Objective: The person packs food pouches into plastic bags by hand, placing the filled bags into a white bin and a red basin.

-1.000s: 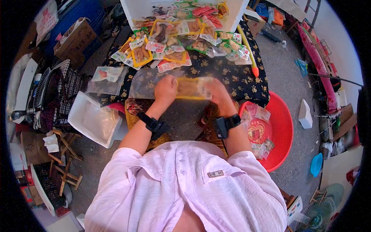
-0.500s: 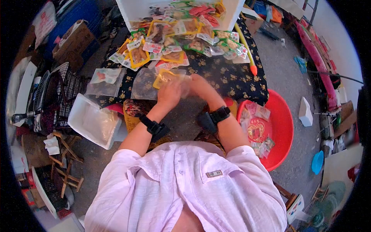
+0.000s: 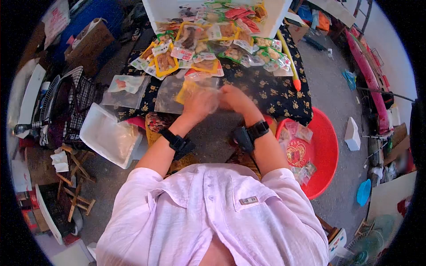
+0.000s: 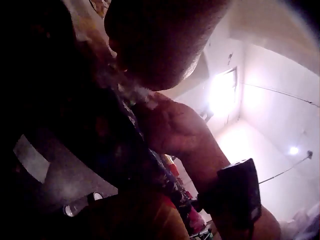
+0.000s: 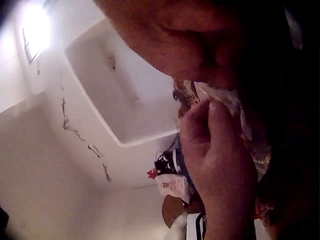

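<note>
My left hand (image 3: 200, 105) grips a yellow-edged clear food packet (image 3: 183, 94), which sticks out to its left, blurred. Close beside it, my right hand (image 3: 237, 99) has its fingers curled at the packet's right end. In the right wrist view, the left thumb and forefinger pinch crinkled clear plastic (image 5: 220, 93) right below the right hand (image 5: 185, 40). Dark shadow hides much of the left wrist view, where the right hand (image 4: 170, 125) shows curled fingers at the plastic. A flat clear bag (image 3: 166, 103) lies on the table under the packet.
Many sealed food packets (image 3: 166, 62) spill from a white foam box (image 3: 153, 20) onto the flowered black cloth (image 3: 284, 95). A yellow stick with an orange tip (image 3: 297, 84) lies at right. Beside the table stand a red basin (image 3: 326, 150) and a white tub (image 3: 106, 137).
The packet, earlier stretched between both hands, has shifted left over the clear bag. My right hand has come in next to the left; over the last half second both stay close together.
</note>
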A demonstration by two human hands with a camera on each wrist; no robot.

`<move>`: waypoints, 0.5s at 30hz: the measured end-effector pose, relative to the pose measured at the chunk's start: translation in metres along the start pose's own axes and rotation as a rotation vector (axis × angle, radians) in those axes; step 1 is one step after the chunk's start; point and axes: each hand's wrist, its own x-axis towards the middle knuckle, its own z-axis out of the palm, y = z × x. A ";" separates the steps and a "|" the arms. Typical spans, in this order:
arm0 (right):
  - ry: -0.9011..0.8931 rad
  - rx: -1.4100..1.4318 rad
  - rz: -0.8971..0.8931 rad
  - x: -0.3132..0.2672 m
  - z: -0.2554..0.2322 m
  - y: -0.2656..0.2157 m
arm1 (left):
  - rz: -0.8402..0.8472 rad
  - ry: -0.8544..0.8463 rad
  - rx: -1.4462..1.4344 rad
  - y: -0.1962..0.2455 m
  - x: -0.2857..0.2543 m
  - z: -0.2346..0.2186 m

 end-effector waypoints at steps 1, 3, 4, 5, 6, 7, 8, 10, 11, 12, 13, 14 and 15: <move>-0.034 0.084 0.062 0.004 -0.002 0.005 | -0.027 -0.050 -0.012 0.002 0.001 -0.003; -0.013 0.005 -0.099 0.018 0.003 0.018 | -0.038 -0.080 -0.024 0.002 0.001 0.004; 0.000 -0.035 -0.180 0.022 0.004 0.022 | -0.041 -0.096 -0.031 0.001 0.001 0.007; 0.011 0.014 -0.121 0.024 0.003 0.026 | -0.048 -0.092 -0.009 0.000 0.001 0.009; 0.022 0.062 -0.063 0.012 0.007 0.008 | -0.055 -0.087 0.012 -0.001 0.002 0.011; 0.033 0.110 -0.005 0.006 0.009 -0.003 | -0.063 -0.082 0.035 -0.002 0.003 0.011; 0.042 0.153 0.015 0.006 0.010 -0.002 | -0.061 -0.084 0.028 -0.003 0.002 0.012; 0.059 0.241 0.056 0.006 0.012 -0.001 | -0.058 -0.089 0.016 -0.006 0.001 0.011; 0.041 0.304 0.037 0.006 0.010 0.001 | -0.062 -0.089 -0.008 -0.007 0.001 0.010; 0.024 0.367 0.016 0.005 0.007 0.001 | -0.065 -0.088 -0.031 -0.009 0.001 0.007; 0.007 0.429 -0.005 0.005 0.005 0.001 | -0.067 -0.086 -0.055 -0.011 0.004 0.003; 0.062 0.525 -0.008 0.003 0.005 0.002 | -0.131 -0.053 -0.007 -0.015 0.009 -0.004; 0.117 0.620 -0.010 -0.003 0.006 0.001 | -0.196 -0.020 0.039 -0.023 0.018 -0.013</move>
